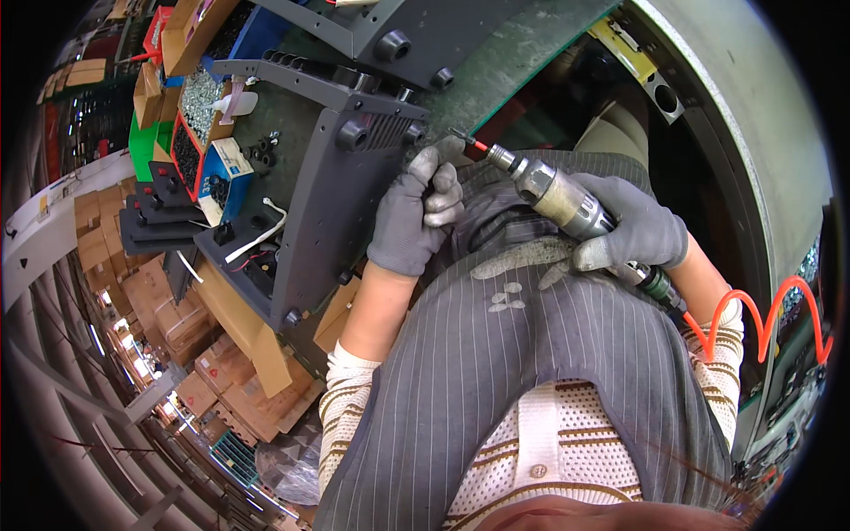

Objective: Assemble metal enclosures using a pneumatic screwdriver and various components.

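Observation:
My right hand [633, 226], in a grey glove, is wrapped round a pneumatic screwdriver [551, 193]. The tool's bit points up and to the left, and a coiled orange air hose trails from its rear end. My left hand [416, 212], gloved too, has its fingers curled in beside a dark grey metal housing [310, 208]. Whatever the left fingers may hold is hidden. Black rubber feet [352, 134] and a slotted vent show on the housing's near side. A white cable [258, 237] lies across its lower part.
Bins at the left hold small parts, among them a blue bin [232, 177] and a bin of silvery screws [200, 104]. Loose black feet [260, 155] lie on the green bench mat. A second dark housing [390, 26] stands behind. Cardboard boxes [168, 301] are stacked at the lower left.

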{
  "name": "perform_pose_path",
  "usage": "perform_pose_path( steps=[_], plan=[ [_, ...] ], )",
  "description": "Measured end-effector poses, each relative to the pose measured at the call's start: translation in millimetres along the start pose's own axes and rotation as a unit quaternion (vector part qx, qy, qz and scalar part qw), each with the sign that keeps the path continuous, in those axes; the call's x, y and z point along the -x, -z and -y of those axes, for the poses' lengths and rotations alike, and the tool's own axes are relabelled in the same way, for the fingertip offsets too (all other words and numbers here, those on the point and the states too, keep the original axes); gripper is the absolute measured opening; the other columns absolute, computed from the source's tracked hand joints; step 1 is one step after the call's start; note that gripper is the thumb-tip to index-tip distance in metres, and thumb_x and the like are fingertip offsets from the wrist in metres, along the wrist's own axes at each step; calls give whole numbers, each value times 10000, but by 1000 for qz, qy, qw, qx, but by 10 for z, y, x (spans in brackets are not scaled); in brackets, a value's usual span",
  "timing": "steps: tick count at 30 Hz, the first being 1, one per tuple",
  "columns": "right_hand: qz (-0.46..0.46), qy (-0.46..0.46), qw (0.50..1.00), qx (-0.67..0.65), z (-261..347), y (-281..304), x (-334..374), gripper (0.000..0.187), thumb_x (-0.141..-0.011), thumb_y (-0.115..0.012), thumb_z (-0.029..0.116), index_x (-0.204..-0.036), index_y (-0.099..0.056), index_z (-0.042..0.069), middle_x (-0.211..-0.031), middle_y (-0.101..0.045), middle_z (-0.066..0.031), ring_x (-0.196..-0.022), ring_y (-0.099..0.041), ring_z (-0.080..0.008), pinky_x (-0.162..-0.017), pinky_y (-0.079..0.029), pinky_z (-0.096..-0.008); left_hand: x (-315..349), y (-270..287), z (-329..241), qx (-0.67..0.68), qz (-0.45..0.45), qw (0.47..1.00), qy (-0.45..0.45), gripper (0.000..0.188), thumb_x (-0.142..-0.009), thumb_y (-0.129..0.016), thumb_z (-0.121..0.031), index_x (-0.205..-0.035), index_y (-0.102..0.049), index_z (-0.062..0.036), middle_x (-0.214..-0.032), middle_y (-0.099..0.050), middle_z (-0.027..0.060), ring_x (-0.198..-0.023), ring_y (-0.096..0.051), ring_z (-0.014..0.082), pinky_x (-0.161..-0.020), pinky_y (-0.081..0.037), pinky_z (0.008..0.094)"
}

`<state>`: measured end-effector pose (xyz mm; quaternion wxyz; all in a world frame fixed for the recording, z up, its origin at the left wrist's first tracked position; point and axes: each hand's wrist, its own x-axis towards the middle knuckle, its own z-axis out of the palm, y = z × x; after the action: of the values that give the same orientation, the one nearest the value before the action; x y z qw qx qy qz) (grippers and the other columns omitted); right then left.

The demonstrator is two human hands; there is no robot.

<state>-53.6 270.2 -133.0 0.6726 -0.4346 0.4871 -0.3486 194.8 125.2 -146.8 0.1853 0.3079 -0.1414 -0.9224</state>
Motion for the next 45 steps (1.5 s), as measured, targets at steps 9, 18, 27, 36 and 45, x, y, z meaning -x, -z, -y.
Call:
perform_pose_path(
  steps=[9, 18, 27, 36, 45],
  plan=[
    [36, -23, 997, -62, 83, 6, 34, 837, -545, -864, 337, -1226, -535, -23, -1029, -622, -95, -905, -597, -183, -860, -474, -314, -47, -40, -20, -18, -5, 996, -83, 449, -971, -499, -118, -1388, -390, 7, -969, -607, 63, -623, -424, 65, -495, -366, 170],
    [54, -7, 998, -19, 10, -12, -14, 702, -621, -853, 299, -1178, -544, 3, -923, -632, -89, -807, -617, -195, -773, -507, -323, -27, -32, -12, 3, 35, 997, -66, 241, -984, -515, -177, -1158, -563, -17, -801, -588, 38, -549, -423, 58, -445, -327, 170],
    [60, 8, 998, -35, -75, -43, -51, 676, -623, -848, 290, -1158, -557, -2, -958, -621, -93, -831, -610, -193, -796, -501, -318, -45, -159, 27, 16, -45, 997, -58, 274, -990, -509, -276, -1076, -557, -20, -640, -536, 1, -450, -382, 56, -381, -321, 170],
    [60, 37, 996, -61, 43, -59, -72, 610, -656, -799, 228, -1165, -554, -2, -974, -604, -87, -823, -592, -167, -762, -504, -304, -2, -221, 111, -356, -166, 901, -181, 327, -967, -557, -327, -1069, -577, -17, -657, -534, -17, -472, -400, 30, -403, -287, 181],
    [-35, 9, 997, 62, -115, -49, -326, 537, -694, -785, 270, -1099, -572, -9, -812, -607, -72, -768, -588, -154, -724, -477, -301, 927, -882, -523, -710, -104, 684, -130, 267, -892, -587, -252, -880, -688, -4, -821, -674, 86, -790, -660, 187, -730, -514, 311]
  ],
)
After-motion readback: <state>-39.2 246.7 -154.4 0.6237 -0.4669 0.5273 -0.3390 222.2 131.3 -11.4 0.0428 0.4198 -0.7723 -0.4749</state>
